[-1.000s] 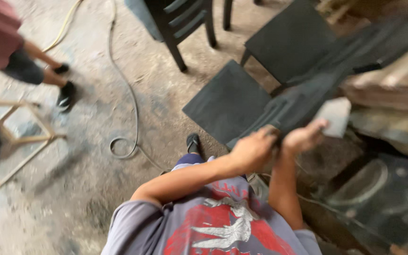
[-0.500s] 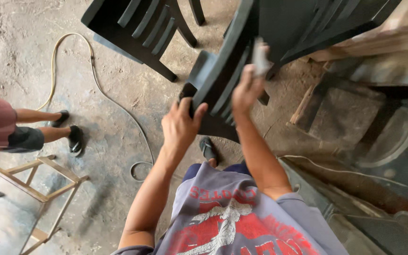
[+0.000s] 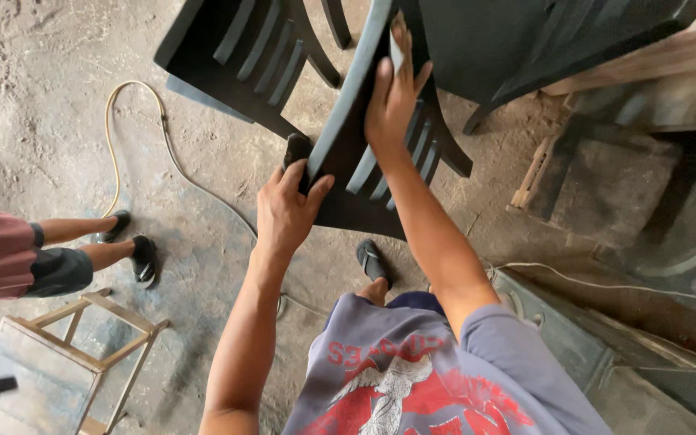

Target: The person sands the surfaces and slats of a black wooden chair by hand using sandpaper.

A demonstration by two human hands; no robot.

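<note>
While my left hand (image 3: 287, 211) clamps the lower edge of the black chair (image 3: 364, 173) tilted up off the floor, my right hand (image 3: 392, 93) presses a small pad flat onto its slats, so I judge I'm mid-rubbing, needing steady strokes next.

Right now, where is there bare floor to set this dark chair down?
Bare floor lies left of the yellow hose, and between the other person's feet and the left hand. It is crowded ahead: the held chair, a second chair, and clutter past the right hand.
</note>
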